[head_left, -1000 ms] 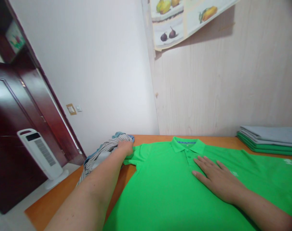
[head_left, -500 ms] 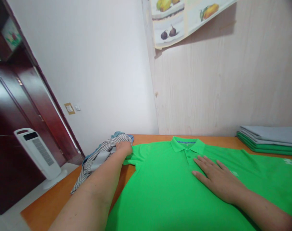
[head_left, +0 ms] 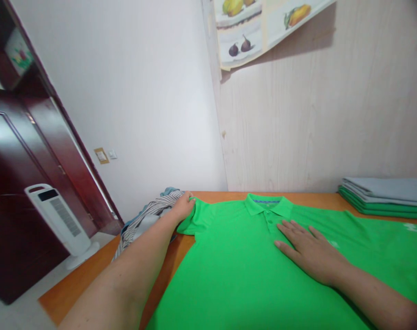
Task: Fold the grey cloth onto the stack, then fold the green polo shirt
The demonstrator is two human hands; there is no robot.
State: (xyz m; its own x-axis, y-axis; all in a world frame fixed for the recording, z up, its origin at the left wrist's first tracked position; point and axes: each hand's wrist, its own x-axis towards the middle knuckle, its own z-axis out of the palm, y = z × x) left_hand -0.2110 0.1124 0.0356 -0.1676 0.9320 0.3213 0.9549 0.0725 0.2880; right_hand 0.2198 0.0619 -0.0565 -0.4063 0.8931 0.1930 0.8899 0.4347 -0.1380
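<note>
A bright green polo shirt (head_left: 236, 270) lies spread front up across the table, its collar toward the wall. My left hand (head_left: 185, 206) pinches the edge of the sleeve on the left, which is lifted a little and creased. Flat on the shirt's chest, just right of the button placket, rests my right hand (head_left: 309, 250) with its fingers stretched out. The shirt's lower part runs out of view at the bottom, and the right sleeve reaches the right edge.
Crumpled striped and blue clothes (head_left: 149, 213) lie at the left, partly behind my left arm. Folded grey and green garments (head_left: 383, 197) are stacked at the back right. A white tower heater or fan (head_left: 62, 220) stands on the floor beyond the orange-brown table (head_left: 67, 284).
My left hand has moved slightly right and up at the sleeve, lifting its edge. My right hand stays flat on the chest. The view has shifted slightly.
</note>
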